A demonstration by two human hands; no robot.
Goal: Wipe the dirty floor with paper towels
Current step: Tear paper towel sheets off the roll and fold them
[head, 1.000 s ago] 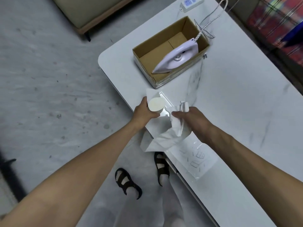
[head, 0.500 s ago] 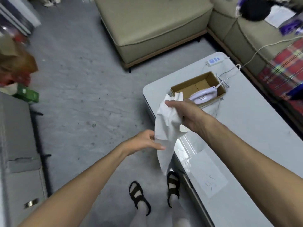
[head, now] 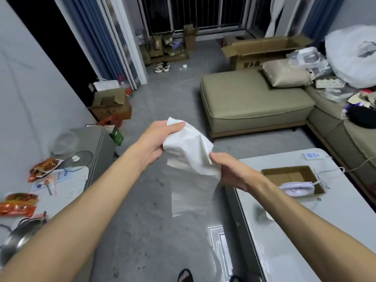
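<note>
At far left, on a pale surface (head: 71, 180), red-orange snack packets (head: 17, 206) lie scattered. A metal pot (head: 18, 237) sits near the lower edge and a glass lid (head: 77, 160) lies flat farther back, just beside a grey cabinet (head: 99, 143). Left of centre, the left hand (head: 154, 139) is raised in mid-air, palm turned inward. Its thumb is pressed along the top of the paper towel (head: 189, 151) and its fingers are curled behind, pinching the upper left corner. The towel is white and crumpled, and hangs slack between both hands, off the ground and above the floor (head: 154, 210). The floor is grey and glossy, speckled with small dark spots. Right of centre and lower, the right hand (head: 234, 171) grips the towel's lower right edge, fingers curled close together round a bunched fold, thumb on the near side. To the right, a white table (head: 305, 231) carries an open cardboard box (head: 293, 176). A pale iron (head: 297, 189) rests at the box's near side, and a power strip (head: 311, 155) lies beyond it by the far edge. Behind, an olive sofa (head: 254, 104) runs along the right wall, its far end piled with clutter.
</note>
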